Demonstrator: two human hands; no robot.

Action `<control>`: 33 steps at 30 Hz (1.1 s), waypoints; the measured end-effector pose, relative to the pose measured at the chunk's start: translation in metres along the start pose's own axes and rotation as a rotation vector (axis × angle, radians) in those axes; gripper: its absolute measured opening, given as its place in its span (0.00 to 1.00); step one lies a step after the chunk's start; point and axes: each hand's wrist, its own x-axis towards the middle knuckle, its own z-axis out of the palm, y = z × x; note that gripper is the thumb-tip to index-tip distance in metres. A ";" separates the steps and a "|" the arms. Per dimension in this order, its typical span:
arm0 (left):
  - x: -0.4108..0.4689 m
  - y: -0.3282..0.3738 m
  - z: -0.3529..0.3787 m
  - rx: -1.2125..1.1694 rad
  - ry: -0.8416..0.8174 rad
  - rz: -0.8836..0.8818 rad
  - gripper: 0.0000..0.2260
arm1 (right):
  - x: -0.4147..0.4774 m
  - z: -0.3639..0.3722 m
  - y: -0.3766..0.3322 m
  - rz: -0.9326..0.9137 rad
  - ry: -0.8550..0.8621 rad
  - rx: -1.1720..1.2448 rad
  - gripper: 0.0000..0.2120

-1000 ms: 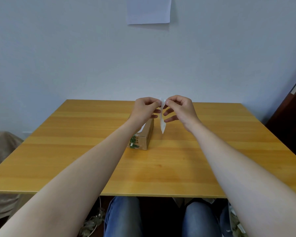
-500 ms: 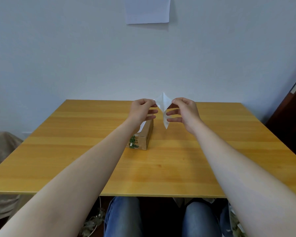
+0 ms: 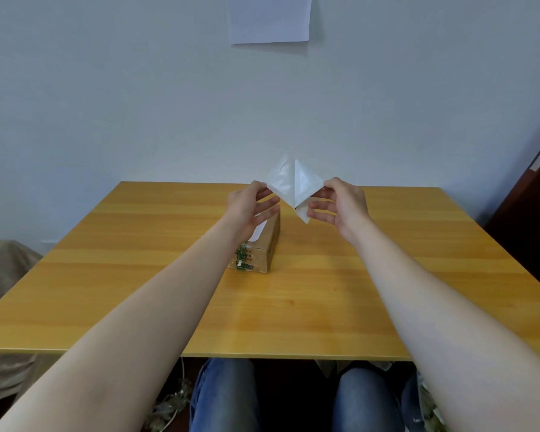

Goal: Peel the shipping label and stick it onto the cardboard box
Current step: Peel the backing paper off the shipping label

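Hands raised above the worktop (image 3: pixel 387 275), we hold the shipping label (image 3: pixel 306 182) and its backing sheet (image 3: pixel 279 182) spread apart in a V between us and the wall. Our left hand (image 3: pixel 250 210) keeps a pinching grip on the left corner of the translucent backing sheet, the other fingers loose. Our right hand (image 3: pixel 340 204) keeps a pinching grip on the right corner of the white label. The two layers still meet along the middle and at the lower tip. Below our left hand, the cardboard box (image 3: pixel 262 251) lies on the worktop, apart from the label.
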 end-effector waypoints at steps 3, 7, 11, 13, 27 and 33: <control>0.000 0.002 -0.001 -0.045 0.016 -0.018 0.06 | 0.000 -0.001 -0.001 0.015 0.033 0.042 0.08; 0.000 0.001 -0.004 -0.092 0.038 -0.046 0.05 | 0.001 -0.005 -0.001 0.025 0.056 0.106 0.07; 0.003 0.000 -0.006 -0.109 0.064 -0.058 0.05 | 0.000 -0.006 -0.001 0.018 0.085 0.132 0.06; 0.005 -0.001 -0.008 -0.114 0.073 -0.062 0.06 | 0.001 -0.006 -0.002 0.003 0.119 0.144 0.05; 0.006 0.004 -0.025 -0.236 0.140 -0.109 0.05 | 0.002 -0.008 -0.002 -0.006 0.214 0.250 0.05; 0.007 0.008 -0.032 -0.292 0.184 -0.098 0.06 | 0.003 -0.005 0.000 -0.003 0.238 0.300 0.04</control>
